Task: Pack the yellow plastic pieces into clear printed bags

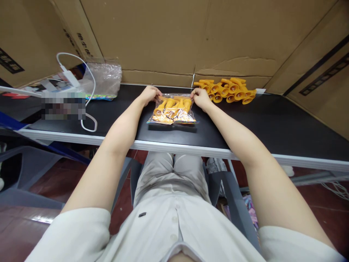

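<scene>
A clear plastic bag [174, 110] with several yellow trumpet-shaped pieces inside sits over the middle of the black tabletop. My left hand [150, 95] pinches its far left corner, and my right hand [200, 98] pinches the far right corner. The bag's coloured edge faces me, with a shadow below it on the table. Just behind my right hand lies a pile of loose yellow trumpet-shaped pieces [231, 90], their flared cups turned mostly towards me.
At the back left lies a stack of clear plastic bags [105, 78]. A white cable [94, 78] with an adapter loops beside it, next to a blurred-out patch. Cardboard walls [163, 36] close off the table's back and sides. A metal rim [174, 146] edges the table's front.
</scene>
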`<state>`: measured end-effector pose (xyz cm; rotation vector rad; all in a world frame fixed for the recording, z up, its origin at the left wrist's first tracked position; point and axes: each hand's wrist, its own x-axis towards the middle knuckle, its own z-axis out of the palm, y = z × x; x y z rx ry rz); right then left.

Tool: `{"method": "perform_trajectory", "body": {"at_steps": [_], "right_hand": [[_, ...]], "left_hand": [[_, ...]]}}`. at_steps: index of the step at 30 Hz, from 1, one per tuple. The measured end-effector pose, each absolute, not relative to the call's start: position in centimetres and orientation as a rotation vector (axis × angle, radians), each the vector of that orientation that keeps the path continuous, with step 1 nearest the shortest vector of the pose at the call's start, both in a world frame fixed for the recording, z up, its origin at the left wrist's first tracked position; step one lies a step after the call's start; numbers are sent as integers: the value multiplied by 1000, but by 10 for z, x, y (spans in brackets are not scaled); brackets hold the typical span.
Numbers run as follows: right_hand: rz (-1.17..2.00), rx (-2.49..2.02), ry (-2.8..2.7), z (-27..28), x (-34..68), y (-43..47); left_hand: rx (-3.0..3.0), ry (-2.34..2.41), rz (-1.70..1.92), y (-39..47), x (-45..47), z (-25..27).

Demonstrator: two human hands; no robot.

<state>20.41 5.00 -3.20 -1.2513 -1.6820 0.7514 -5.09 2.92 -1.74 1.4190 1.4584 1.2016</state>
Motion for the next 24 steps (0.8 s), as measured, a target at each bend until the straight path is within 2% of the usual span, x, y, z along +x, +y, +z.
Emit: {"method": "perform_trajectory", "body": {"at_steps": [12, 24], "right_hand": [[389, -1233, -1975, -38, 218, 65], [524, -1298, -1879, -27, 213, 50]], "left_hand": [[1441, 1477, 1133, 18, -52, -13], [1434, 1452, 1205, 13, -44, -10]]}}
